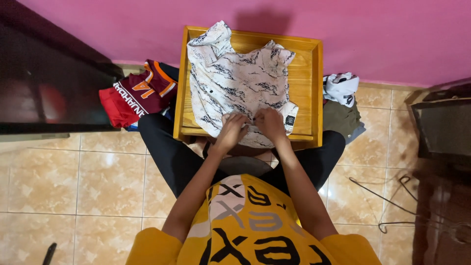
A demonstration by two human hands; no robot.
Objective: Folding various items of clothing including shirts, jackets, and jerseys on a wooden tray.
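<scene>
Pinching the shirt's (235, 81) near hem, my left hand (231, 130) and right hand (270, 122) sit close together, fingers closed on the cloth at its front edge. I see the white, dark-streaked shirt spread over the wooden tray-like surface (306, 93), which stands against the pink wall (343, 34). Left of the surface lies a maroon jersey (135, 93); right of it, a pile of clothes (343, 105) on the tiled floor (98, 181). Wire hangers (392, 201) lie further right.
</scene>
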